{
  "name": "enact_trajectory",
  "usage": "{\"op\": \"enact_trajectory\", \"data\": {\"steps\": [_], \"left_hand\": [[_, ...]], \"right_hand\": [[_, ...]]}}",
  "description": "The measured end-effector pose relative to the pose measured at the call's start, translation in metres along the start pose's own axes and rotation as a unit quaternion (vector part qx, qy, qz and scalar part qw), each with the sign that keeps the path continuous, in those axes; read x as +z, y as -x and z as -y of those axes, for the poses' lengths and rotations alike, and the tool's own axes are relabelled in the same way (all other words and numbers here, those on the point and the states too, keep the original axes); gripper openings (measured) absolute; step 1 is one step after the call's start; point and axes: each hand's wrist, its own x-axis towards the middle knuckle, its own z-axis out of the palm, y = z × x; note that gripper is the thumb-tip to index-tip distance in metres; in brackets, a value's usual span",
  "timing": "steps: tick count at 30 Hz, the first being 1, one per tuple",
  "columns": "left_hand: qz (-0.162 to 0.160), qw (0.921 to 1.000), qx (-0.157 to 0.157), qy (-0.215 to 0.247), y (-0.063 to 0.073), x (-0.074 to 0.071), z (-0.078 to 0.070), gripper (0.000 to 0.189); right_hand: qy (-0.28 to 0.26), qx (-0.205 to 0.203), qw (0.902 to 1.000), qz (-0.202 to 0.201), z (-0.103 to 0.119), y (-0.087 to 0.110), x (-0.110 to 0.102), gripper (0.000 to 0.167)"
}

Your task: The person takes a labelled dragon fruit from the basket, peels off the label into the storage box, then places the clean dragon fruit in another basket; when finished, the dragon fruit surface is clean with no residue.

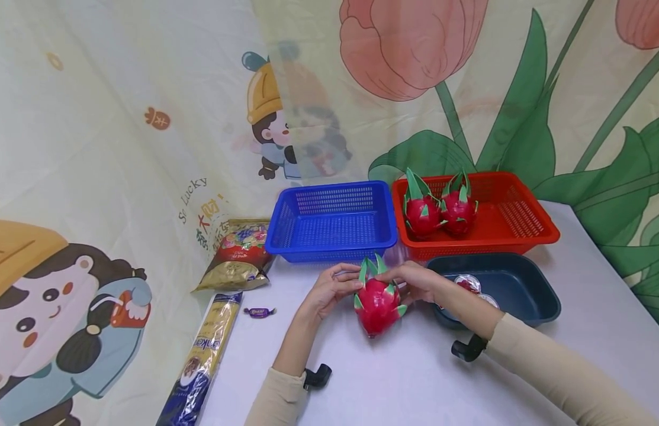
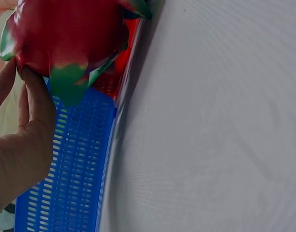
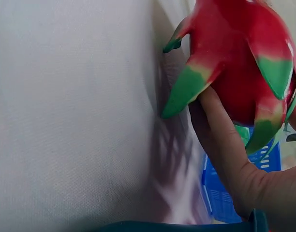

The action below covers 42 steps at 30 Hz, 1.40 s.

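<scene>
A red dragon fruit (image 1: 379,307) with green-tipped scales is held between both hands over the white table, its leafy end toward the baskets. My left hand (image 1: 329,291) grips its left side; the left wrist view shows the fingertips against the fruit's skin (image 2: 75,34). From the right, my right hand (image 1: 417,281) holds the fruit with fingers around its side. Under the scales, a finger (image 3: 220,121) supports the fruit in the right wrist view. Part of the right hand's grip is hidden behind the fruit.
Behind the hands stand a blue basket (image 1: 331,249) and a red basket (image 1: 494,244) holding two dragon fruits (image 1: 424,216). A dark tub (image 1: 542,296) with round wrapped items (image 1: 468,283) sits under the right forearm. Leftward lie a snack bag (image 1: 241,254), a purple-wrapped candy (image 1: 259,312) and a long packet (image 1: 203,355).
</scene>
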Motion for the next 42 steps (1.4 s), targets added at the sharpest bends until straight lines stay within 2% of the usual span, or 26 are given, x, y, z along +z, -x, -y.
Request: {"op": "enact_trajectory", "data": {"steps": [8, 13, 18, 26, 34, 42], "left_hand": [[0.008, 0.9999, 0.001, 0.013, -0.001, -0.002, 0.000, 0.035], [0.004, 1.0000, 0.007, 0.005, -0.001, -0.004, -0.001, 0.034], [0.006, 0.9999, 0.011, 0.003, -0.003, -0.003, 0.000, 0.026], [0.010, 0.9996, 0.012, 0.024, -0.007, 0.002, -0.001, 0.027], [0.019, 0.9984, 0.011, 0.052, -0.013, 0.010, -0.004, 0.026], [0.030, 0.9956, -0.008, 0.088, -0.019, 0.022, -0.008, 0.021]], "right_hand": [[0.019, -0.023, 0.9994, 0.015, -0.001, 0.009, -0.005, 0.050], [0.039, -0.042, 0.9980, 0.028, 0.004, 0.017, -0.012, 0.045], [0.049, -0.052, 0.9966, 0.041, 0.011, 0.030, -0.020, 0.054], [0.055, -0.074, 0.9939, 0.060, 0.021, 0.051, -0.034, 0.085], [0.038, -0.106, 0.9916, 0.064, 0.034, 0.072, -0.057, 0.073], [0.047, -0.124, 0.9901, 0.048, 0.045, 0.086, -0.087, 0.076]]}}
